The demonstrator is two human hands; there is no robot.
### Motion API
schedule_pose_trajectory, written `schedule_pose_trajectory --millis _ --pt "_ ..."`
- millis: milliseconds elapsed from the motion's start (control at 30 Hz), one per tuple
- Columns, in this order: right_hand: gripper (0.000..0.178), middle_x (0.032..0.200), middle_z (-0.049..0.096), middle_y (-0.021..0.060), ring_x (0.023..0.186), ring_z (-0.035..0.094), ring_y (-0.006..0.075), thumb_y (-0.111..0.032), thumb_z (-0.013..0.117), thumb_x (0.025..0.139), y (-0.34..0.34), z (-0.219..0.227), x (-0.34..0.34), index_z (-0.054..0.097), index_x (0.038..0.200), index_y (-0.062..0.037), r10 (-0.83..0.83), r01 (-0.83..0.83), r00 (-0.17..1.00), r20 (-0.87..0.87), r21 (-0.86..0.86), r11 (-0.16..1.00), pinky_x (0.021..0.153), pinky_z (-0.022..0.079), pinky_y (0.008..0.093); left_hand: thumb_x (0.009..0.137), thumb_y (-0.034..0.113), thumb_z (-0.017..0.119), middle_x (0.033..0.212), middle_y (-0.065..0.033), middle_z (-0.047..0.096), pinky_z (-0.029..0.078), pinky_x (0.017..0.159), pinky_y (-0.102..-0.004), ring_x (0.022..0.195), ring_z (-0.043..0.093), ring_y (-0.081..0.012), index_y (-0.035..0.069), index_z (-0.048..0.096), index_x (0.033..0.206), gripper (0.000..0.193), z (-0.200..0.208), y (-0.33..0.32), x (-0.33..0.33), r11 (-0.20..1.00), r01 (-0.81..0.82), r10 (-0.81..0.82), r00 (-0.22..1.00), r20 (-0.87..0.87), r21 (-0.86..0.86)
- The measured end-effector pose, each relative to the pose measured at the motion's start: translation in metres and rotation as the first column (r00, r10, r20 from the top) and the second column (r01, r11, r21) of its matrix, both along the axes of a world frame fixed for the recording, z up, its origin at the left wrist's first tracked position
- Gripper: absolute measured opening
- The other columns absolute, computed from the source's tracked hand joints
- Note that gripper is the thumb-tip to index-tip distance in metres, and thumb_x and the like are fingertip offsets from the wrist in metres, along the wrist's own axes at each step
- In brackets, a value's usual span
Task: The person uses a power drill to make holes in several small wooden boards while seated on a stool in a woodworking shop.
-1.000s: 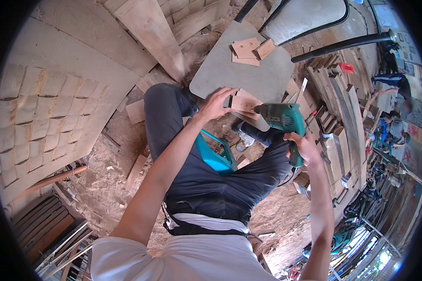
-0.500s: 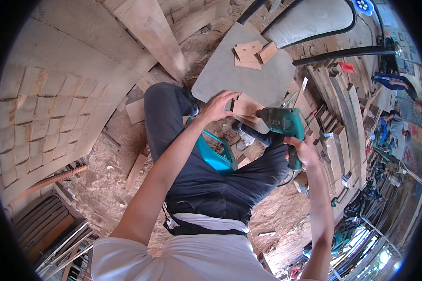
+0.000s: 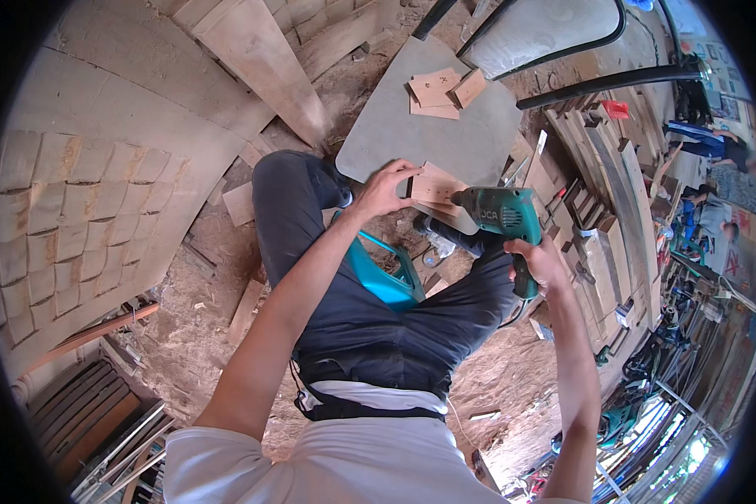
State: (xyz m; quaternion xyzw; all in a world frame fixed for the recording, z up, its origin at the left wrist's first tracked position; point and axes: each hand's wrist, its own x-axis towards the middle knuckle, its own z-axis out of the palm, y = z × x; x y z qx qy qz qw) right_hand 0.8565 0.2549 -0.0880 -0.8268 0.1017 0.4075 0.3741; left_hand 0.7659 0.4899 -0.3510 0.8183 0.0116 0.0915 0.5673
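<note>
A teal power drill (image 3: 511,213) is in my right hand (image 3: 538,264), whose fingers wrap its dark handle. The drill lies level, its chuck facing left at the edge of a small wooden block (image 3: 434,186). The bit is too small to make out. My left hand (image 3: 386,188) grips that block by its left end, thumb and fingers on either side. Small dark marks dot the block's face. It rests near the front edge of a grey seat board (image 3: 395,126). Farther back on that board lie several thin wooden pieces (image 3: 434,88), partly overlapping.
A teal plastic stool (image 3: 382,281) shows between my legs. Black metal chair legs (image 3: 613,85) reach in at the upper right. Stacked planks (image 3: 609,202) lie to the right, and wide boards (image 3: 260,71) to the upper left. Other people (image 3: 710,218) are at the far right.
The whole view has shifted slightly, with the seat board and wooden pieces a little higher and farther left. Both hands keep their grips, and the drill remains against the block.
</note>
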Motion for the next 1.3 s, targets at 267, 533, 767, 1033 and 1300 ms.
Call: schedule_pose_trajectory --millis 267,533,767,1033,1300 --pt "0.022 0.069 0.057 0.0086 0.045 0.057 0.0184 -0.01 0.07 0.079 0.0046 -0.0007 -0.004 0.06 0.087 0.0068 0.034 -0.034 0.999 0.009 -0.024 0.999 0.042 0.044 0.033 0.066 0.01 0.084 0.116 -0.0096 0.056 0.049 0.097 -0.0358 0.112 0.057 -0.0273 0.01 0.065 0.12 0.057 -0.0025 0.0 0.0003 1.0 0.018 -0.018 1.0 -0.004 0.001" --pt "0.024 0.071 0.058 0.0092 0.046 0.058 0.0188 -0.01 0.07 0.079 0.0053 0.0023 0.0004 0.06 0.091 0.0073 0.022 -0.022 1.0 -0.016 -0.04 0.999 0.042 0.045 0.0331 0.066 0.01 0.084 0.117 -0.01 0.055 0.047 0.1 -0.0366 0.115 0.055 -0.0276 0.009 0.065 0.12 0.058 -0.003 -0.0004 0.0018 0.999 0.006 -0.008 0.999 0.041 0.047" --pt "0.025 0.073 0.058 0.0098 0.046 0.058 0.0189 -0.01 0.069 0.078 0.0019 0.0003 0.0027 0.059 0.093 0.007 -0.011 0.01 1.0 -0.027 -0.02 1.0 0.042 0.045 0.0335 0.066 0.01 0.083 0.115 -0.01 0.055 0.046 0.101 -0.0369 0.115 0.055 -0.0284 0.008 0.065 0.119 0.056 -0.0013 0.0 0.001 1.0 0.024 -0.024 1.0 -0.008 0.011" --pt "0.024 0.07 0.057 0.0081 0.046 0.058 0.0188 -0.012 0.069 0.078 0.002 0.0004 -0.0006 0.06 0.09 0.0067 0.012 -0.013 1.0 -0.011 -0.031 0.999 0.042 0.044 0.0331 0.066 0.009 0.083 0.114 -0.0094 0.055 0.046 0.099 -0.0376 0.114 0.054 -0.0288 0.007 0.065 0.117 0.054 0.0003 0.0004 0.0001 1.0 0.013 -0.013 1.0 0.01 0.004" --pt "0.023 0.07 0.057 0.0081 0.047 0.058 0.0191 -0.011 0.068 0.078 0.0007 -0.0009 -0.0004 0.06 0.09 0.0062 0.013 -0.013 1.0 -0.021 -0.012 1.0 0.043 0.044 0.0335 0.066 0.01 0.084 0.114 -0.0094 0.055 0.046 0.099 -0.0381 0.114 0.054 -0.029 0.008 0.065 0.117 0.055 0.0012 -0.0003 0.0001 1.0 0.012 -0.012 1.0 -0.004 0.008"
